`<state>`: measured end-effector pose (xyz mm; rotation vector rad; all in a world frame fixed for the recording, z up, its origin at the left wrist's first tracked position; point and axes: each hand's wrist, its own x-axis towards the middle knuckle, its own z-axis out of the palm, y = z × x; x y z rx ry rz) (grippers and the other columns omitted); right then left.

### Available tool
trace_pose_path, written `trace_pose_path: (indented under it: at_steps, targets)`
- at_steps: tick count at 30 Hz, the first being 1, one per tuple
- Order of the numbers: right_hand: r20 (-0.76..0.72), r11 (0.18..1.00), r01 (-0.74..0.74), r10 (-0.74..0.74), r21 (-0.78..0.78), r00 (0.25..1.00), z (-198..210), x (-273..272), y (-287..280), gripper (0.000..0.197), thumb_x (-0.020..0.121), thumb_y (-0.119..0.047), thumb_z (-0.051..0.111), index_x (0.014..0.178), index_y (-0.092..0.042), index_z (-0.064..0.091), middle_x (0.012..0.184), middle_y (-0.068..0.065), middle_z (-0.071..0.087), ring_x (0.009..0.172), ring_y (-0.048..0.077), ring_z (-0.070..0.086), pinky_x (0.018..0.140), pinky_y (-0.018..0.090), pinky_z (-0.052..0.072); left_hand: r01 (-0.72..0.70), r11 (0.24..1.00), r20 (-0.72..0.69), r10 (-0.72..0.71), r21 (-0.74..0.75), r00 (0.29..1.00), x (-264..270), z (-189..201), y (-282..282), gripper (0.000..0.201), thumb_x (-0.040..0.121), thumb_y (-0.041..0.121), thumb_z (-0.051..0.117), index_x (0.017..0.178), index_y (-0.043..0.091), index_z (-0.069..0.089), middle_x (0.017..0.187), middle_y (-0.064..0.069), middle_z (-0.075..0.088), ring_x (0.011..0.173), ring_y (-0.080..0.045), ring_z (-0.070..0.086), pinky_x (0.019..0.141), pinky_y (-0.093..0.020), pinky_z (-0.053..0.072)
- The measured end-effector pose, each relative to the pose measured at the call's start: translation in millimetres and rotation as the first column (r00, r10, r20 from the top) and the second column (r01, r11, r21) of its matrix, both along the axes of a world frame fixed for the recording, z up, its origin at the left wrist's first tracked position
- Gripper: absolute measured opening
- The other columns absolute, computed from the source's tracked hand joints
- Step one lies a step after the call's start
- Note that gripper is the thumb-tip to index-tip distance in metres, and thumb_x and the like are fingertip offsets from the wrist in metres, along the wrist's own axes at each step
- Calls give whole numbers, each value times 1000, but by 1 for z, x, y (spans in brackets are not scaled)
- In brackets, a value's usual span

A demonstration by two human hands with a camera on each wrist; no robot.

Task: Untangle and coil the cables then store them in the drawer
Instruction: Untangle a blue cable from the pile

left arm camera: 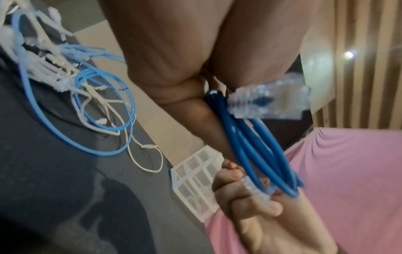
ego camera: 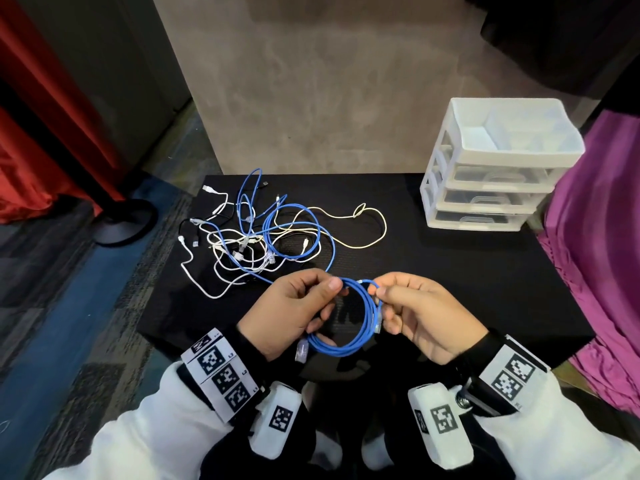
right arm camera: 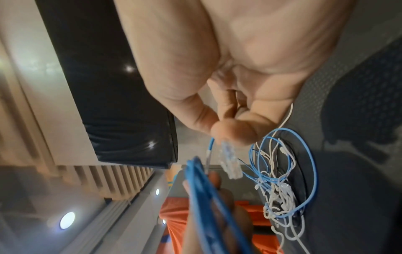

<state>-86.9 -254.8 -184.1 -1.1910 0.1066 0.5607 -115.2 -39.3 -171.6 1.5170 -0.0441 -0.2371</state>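
Observation:
A blue network cable wound into a small coil point(ego camera: 349, 344) hangs between both hands above the black table's point(ego camera: 450, 289) near edge. My left hand point(ego camera: 329, 303) grips the coil's left side, and one clear plug point(ego camera: 301, 351) dangles below it. My right hand point(ego camera: 382, 306) pinches the coil's right side beside the other clear plug point(ego camera: 377, 323). The left wrist view shows the coil point(left arm camera: 250, 146) and a clear plug point(left arm camera: 267, 101) close up. In the right wrist view a plug point(right arm camera: 230, 163) hangs under my fingertips. A tangle of blue, white and black cables point(ego camera: 263, 233) lies behind. The white drawer unit point(ego camera: 491, 174) stands far right.
The unit's three clear drawers are pushed in under an open top tray. A cream cable point(ego camera: 363, 223) loops between tangle and drawers. Magenta cloth point(ego camera: 595, 254) borders the table's right side. A black stand base point(ego camera: 124, 220) and red curtain are on the floor, left.

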Motion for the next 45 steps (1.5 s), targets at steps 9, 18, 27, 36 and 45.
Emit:
trace_pose_path:
  at_steps: [9,18,27,36,45]
  targets:
    - [-93,996,-44,51,76,994,4,-3,-8,39,86,-7,71,119,13,65,77,14,61,57,12,61,55,22,55,-153,955,126,125,254,984,2,-6,-5,15,100,22,62,89,14,68,59,-4,50,41,-9,42,40,-21,46]
    - [-94,989,-129,135,70,986,2,-15,-1,19,79,-4,75,97,-1,72,71,11,65,56,14,65,52,24,60,-220,931,144,185,291,972,-3,-11,-11,12,99,28,64,92,19,69,62,4,56,51,-12,55,48,-42,59]
    - [-85,999,-50,49,-12,995,-4,-12,3,15,82,-3,77,96,-2,69,72,12,67,55,15,63,53,23,59,-330,831,473,93,448,876,-12,-31,-15,32,79,52,74,90,26,59,136,4,41,128,-7,50,86,-16,50]
    - [-55,997,-69,67,-37,996,-10,-13,5,23,70,-9,81,89,-4,71,72,13,68,57,15,62,53,23,57,-217,822,337,33,527,941,-15,-42,-15,32,68,62,78,82,35,70,152,11,36,147,-5,27,107,-49,44]
    - [-42,992,-90,86,-92,995,-17,-12,-1,25,70,-14,85,91,-6,73,79,13,68,58,14,60,50,22,54,-161,871,238,53,464,970,-18,-42,-19,18,71,51,77,79,35,73,144,10,42,146,-1,28,97,-27,49]
